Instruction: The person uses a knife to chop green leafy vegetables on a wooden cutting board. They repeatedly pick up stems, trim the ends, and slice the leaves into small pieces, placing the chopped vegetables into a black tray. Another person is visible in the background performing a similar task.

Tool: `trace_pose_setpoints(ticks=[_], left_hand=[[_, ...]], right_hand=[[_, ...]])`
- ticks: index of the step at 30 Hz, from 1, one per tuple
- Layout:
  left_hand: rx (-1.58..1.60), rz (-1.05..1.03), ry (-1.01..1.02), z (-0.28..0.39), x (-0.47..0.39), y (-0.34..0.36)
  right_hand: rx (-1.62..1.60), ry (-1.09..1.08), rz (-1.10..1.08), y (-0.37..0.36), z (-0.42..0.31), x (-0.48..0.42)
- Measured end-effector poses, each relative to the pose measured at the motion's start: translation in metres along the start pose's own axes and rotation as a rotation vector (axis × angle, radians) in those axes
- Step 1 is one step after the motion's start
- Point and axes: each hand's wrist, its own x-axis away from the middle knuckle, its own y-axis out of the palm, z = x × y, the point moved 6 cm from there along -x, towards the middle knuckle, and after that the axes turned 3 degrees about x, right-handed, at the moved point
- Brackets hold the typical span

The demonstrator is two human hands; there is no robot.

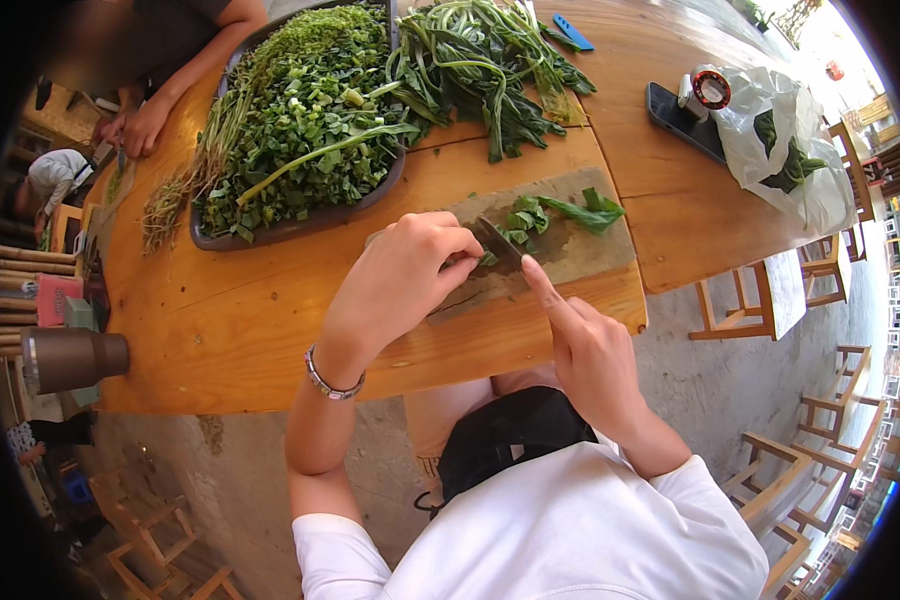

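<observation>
A small knife (503, 243) is held in my right hand (596, 345), with the index finger stretched along it. Its blade stands over a worn cutting board (581, 262) at the front of the table. Beside the blade, my left hand (401, 274) pinches leafy greens (487, 259), mostly hidden under its fingers. Right of the blade lie cut green leaves (529, 217) and a longer leaf piece (589, 211). Behind my left hand stands a dark tray (375, 196) heaped with chopped greens (307, 127), one long stalk lying across them.
Whole leafy stalks (487, 67) are piled behind the board, near a blue-handled tool (573, 32). A phone (682, 120) and a plastic bag (787, 165) of greens lie right. Another person's hand (144, 129) works at far left. A tumbler (75, 360) stands at the left edge.
</observation>
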Motion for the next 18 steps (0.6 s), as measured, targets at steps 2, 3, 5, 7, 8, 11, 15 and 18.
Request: trace_pose_setpoints(ticks=[2,3,5,7,8,11,15,18], left_hand=[[0.007,0.009,-0.009,-0.001,0.000,-0.001],[0.021,-0.004,-0.040,-0.001,0.000,-0.002],[0.050,-0.029,-0.101,0.000,-0.001,-0.004],[0.059,-0.032,-0.111,-0.001,-0.001,-0.004],[0.063,-0.033,-0.117,-0.002,-0.001,-0.004],[0.086,-0.043,-0.110,0.003,-0.002,-0.006],[0.098,-0.034,-0.109,0.004,-0.001,-0.007],[0.111,-0.057,-0.098,0.003,0.000,-0.007]], right_hand=[[-0.012,-0.015,0.031,0.000,0.002,-0.005],[-0.021,-0.025,0.047,0.000,0.002,-0.007],[-0.040,-0.021,0.033,-0.001,0.000,-0.005],[-0.062,-0.029,0.003,-0.003,-0.005,-0.001],[-0.074,-0.040,-0.021,-0.004,-0.009,0.001],[-0.084,-0.040,-0.037,0.007,-0.013,-0.001],[-0.033,-0.034,-0.022,0.016,-0.018,-0.013],[-0.044,-0.041,-0.043,0.016,-0.013,-0.008]])
